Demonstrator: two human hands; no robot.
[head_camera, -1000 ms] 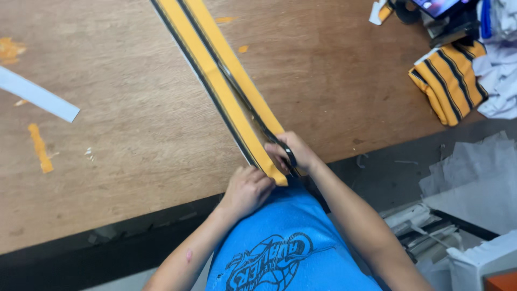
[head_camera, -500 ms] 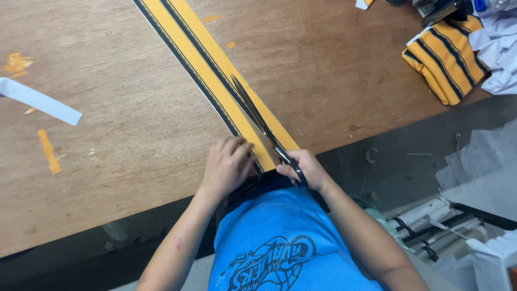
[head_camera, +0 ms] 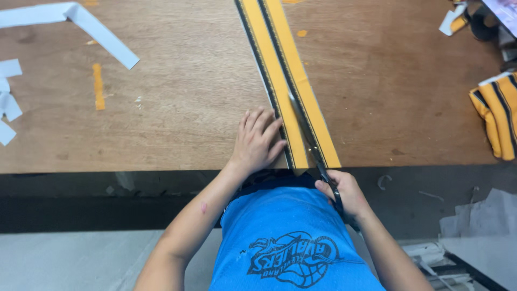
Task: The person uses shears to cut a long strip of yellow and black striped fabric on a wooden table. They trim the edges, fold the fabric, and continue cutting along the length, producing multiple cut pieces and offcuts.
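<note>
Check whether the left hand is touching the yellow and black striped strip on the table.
Touching. In the head view the left hand lies flat on the wooden table, its fingertips overlapping the near edge of the striped strip with no gap showing.

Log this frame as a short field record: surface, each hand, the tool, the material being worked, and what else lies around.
surface: wooden table
left hand: flat, pressing on the table and the strip's left edge
right hand: shut on the scissors' handles, just off the table's near edge
scissors: blades lying along the strip's dark centre line
yellow fabric strip: long, black-striped, running from far edge to near edge
left side: white paper strips, orange scrap
right side: folded yellow-and-black fabric
</note>
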